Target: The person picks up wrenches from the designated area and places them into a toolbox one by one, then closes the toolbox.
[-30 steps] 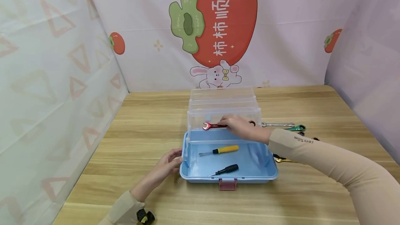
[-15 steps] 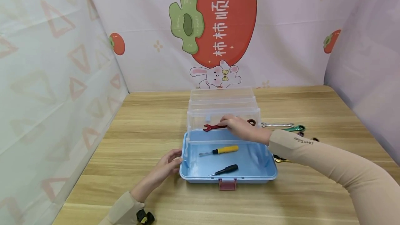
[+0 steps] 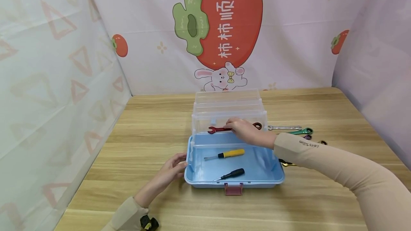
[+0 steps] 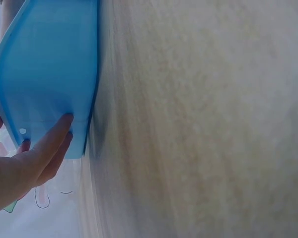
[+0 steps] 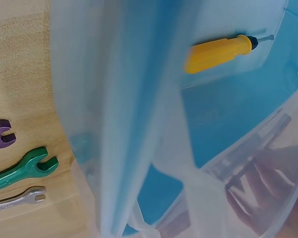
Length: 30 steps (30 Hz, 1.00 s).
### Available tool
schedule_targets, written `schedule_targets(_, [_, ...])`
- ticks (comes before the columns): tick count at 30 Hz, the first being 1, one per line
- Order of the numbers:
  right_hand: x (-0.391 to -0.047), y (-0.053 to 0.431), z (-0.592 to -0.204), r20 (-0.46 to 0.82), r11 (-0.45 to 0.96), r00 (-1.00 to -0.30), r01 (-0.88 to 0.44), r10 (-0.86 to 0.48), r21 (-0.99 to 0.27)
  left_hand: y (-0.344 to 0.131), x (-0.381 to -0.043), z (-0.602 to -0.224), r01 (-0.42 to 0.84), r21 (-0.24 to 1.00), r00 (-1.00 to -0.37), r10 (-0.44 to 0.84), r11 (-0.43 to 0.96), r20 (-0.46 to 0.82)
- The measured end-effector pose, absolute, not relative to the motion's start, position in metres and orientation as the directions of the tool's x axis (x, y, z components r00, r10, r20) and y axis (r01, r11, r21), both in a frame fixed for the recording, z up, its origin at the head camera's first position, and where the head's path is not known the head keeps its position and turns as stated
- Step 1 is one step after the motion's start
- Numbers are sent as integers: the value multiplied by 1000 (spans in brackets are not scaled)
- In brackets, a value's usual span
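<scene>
My right hand (image 3: 244,130) grips a red combination wrench (image 3: 218,129) by its middle, its open end pointing left and its ring end right. This wrench lies level over the back of the blue toolbox (image 3: 257,182), in front of the raised clear lid (image 3: 228,97). Fingers of my left hand (image 4: 32,163) lie straight against the toolbox's left end wall, with the thumb by the rim. Inside the box are a yellow-handled screwdriver (image 3: 233,153) and a black-handled screwdriver (image 3: 237,173). Clear plastic covers part of my right hand in the right wrist view.
Right of the toolbox lie a silver wrench (image 3: 285,127), a green wrench (image 3: 305,131), a purple wrench (image 5: 1,135) and a gold wrench (image 3: 289,164), partly behind my right sleeve (image 3: 324,156). A reddish latch (image 3: 233,189) hangs at the box's front. Printed cloth (image 3: 289,45) rises behind the table.
The red wrench has turned slightly in my right hand and its open end looks darker. My left hand stays at the toolbox wall; the screwdrivers have not moved.
</scene>
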State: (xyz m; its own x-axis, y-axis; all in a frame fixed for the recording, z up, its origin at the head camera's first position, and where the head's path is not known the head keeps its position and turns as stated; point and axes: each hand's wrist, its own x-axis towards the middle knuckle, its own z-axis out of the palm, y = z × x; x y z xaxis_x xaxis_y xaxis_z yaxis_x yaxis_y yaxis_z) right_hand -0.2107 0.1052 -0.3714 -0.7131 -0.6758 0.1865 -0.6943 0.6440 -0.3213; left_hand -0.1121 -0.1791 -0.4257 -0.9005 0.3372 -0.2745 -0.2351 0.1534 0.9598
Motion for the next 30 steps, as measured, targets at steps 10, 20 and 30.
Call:
schedule_targets(10, [-213, 105, -363, 185, 634, -718, -685, -671, -357, -180, -113, -426, -236, 958, -903, 328, 160, -277])
schedule_targets(20, [-206, 116, -346, 184, 619, -733, -660, -655, -424, -180, -113, -426, -232, 959, -902, 332, 164, -275])
schedule_targets(30, [-193, 139, -342, 215, 572, -739, -643, -639, -509, -180, -112, -426, -228, 961, -899, 344, 157, -270])
